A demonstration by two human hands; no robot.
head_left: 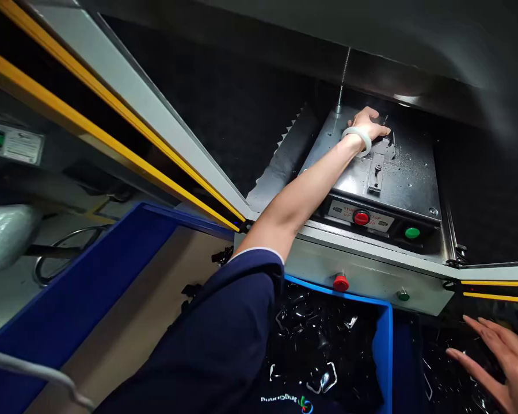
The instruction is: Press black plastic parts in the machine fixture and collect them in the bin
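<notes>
My left hand reaches far into a machine and rests on the back of a grey metal plate. A white bangle sits on its wrist. Its fingers curl down by a small metal fixture; what they grip is hidden. My right hand hovers at the lower right with fingers spread and holds nothing. It is just above a pile of glossy black parts in a blue bin.
A red button and a green button sit on the machine's front panel, with a red knob below. Yellow-striped guard bars run diagonally at left. A large blue tray lies at lower left.
</notes>
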